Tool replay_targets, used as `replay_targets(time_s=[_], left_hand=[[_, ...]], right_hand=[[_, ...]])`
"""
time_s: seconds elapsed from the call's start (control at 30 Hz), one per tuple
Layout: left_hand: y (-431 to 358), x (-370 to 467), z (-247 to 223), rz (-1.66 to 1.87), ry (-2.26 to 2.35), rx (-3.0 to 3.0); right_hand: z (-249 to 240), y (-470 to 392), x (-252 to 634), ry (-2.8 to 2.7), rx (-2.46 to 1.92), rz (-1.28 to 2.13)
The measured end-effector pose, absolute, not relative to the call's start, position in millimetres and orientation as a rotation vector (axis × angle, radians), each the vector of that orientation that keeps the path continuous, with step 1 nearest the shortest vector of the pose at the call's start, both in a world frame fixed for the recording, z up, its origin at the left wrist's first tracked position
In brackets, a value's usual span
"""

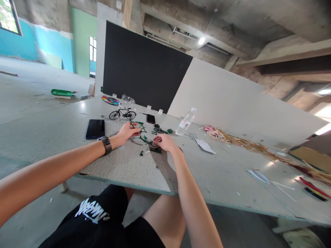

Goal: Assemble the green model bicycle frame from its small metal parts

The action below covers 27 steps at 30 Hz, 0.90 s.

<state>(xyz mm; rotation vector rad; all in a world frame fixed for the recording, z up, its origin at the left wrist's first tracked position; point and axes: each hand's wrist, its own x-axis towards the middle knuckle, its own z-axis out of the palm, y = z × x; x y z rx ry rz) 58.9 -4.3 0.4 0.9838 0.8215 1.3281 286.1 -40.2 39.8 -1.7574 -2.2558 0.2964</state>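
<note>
My left hand (128, 132) grips a small green model bicycle frame (141, 127) between thumb and fingers, just above the table. To its right, my right hand (163, 142) reaches down with its fingers bent together over a small dark wheel (152, 144) and green parts; what its fingertips pinch is hidden. A curved green piece (145, 139) lies between the hands. Behind them are another small wheel (158, 130) and a green part (170, 131). A small green bit (141, 153) rests nearer to me. An assembled black model bicycle (122, 113) stands behind my left hand.
A dark phone (94, 129) lies at left, a smaller one (150, 119) behind the parts. The clear plastic bottle (185, 122) tilts at right beside a paper packet (205, 146). A black panel (144, 65) rises behind the table (222, 175); straw-like strips (240, 143) line its right back.
</note>
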Motion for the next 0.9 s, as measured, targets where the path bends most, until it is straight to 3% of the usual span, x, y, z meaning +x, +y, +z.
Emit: replay_targets(time_s=[0.9], left_hand=[[-8.8, 57.6, 1.5, 1.219, 0.864, 1.179]], right_hand=[[39.8, -38.2, 282.8, -2.320, -1.693, 0.419]])
